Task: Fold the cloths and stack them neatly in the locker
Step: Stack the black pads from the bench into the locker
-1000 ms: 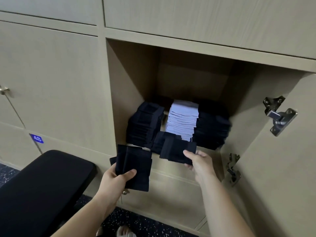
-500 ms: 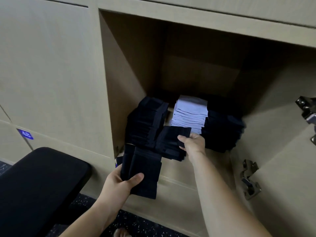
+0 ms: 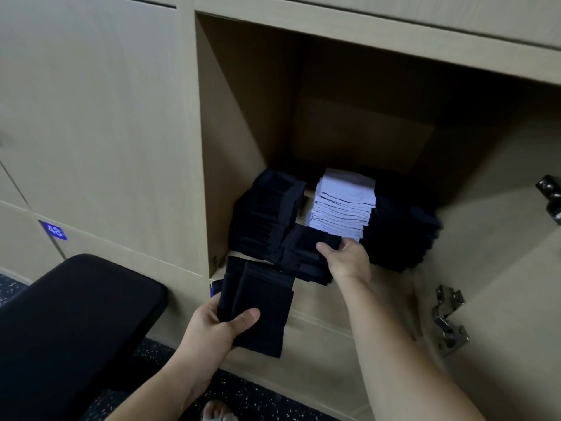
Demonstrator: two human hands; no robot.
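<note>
Cloths point(image 3: 309, 241) gripped in right hand point(image 3: 346, 259) seat on the locker pile point(image 3: 303, 270); left hand point(image 3: 218, 326) grips the next batch point(image 3: 261, 314), likely needing alignment.

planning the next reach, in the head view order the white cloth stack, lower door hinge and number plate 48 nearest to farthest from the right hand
1. white cloth stack, just behind the right hand
2. lower door hinge, to its right
3. number plate 48, far left
</note>
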